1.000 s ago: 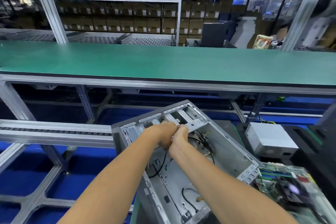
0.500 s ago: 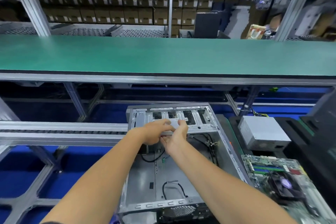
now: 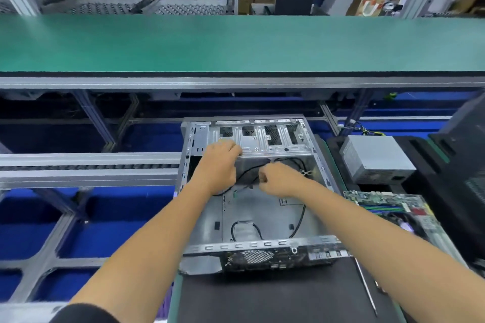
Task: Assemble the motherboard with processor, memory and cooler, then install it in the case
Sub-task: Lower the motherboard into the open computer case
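- Green conveyor belt (image 3: 236,44) runs behind the open case (image 3: 202,220).
- Left hand (image 3: 219,165), fingers curled, rests at the case's drive cage.
- Right hand (image 3: 278,178) pinches a black cable inside the case.
- Motherboard (image 3: 388,207) lies just right of the case, nearer the right hand.

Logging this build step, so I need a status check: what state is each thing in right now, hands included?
case: lying flat on the mat, side open, no board inside
motherboard: outside the case, to its right, cooler already on it
power supply: loose, right of the case
cables: loose inside the case
left hand: fingers curled at the drive cage edge
right hand: grip closed on a black cable
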Tool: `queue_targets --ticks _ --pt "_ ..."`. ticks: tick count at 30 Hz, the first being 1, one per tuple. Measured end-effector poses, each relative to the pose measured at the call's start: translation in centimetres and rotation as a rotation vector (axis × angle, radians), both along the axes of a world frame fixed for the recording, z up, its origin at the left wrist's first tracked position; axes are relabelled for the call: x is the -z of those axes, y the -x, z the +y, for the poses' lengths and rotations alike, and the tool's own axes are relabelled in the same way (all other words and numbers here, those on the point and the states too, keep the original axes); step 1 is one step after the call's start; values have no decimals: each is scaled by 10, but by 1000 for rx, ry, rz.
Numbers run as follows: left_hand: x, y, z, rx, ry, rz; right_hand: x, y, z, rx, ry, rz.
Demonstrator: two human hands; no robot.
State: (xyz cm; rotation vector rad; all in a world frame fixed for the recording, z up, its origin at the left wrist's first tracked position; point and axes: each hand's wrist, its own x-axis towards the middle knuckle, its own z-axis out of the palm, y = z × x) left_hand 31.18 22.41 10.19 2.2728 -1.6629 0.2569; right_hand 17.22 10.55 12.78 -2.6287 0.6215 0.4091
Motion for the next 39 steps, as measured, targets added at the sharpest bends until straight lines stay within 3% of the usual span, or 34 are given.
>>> queue_targets --ticks 2,5,7,15,19,23,28,34,37,39 --pt "12 21 5 45 -4 -5 7 17 -3 -34 20 54" --pt "33 41 12 58 -356 277 20 38 -2 -21 48 177" --pt "40 40 13 72 -556 280 26 51 -2 0 69 245" --pt "39 52 13 10 -764 227 26 79 3 61 119 260" --pt "34 63 13 -137 -773 232 27 80 1 119 217 207" --pt "38 64 12 -226 -711 251 31 83 -1 298 238 -7" --pt "45 66 0 -198 -664 319 37 97 -6 461 100 -113" --pt "45 89 -5 38 -758 545 35 113 -8 468 95 -43" --pt "44 96 -4 74 -820 651 36 118 -10 361 170 54" --pt "44 95 -3 69 -794 627 38 118 -11 269 153 87"
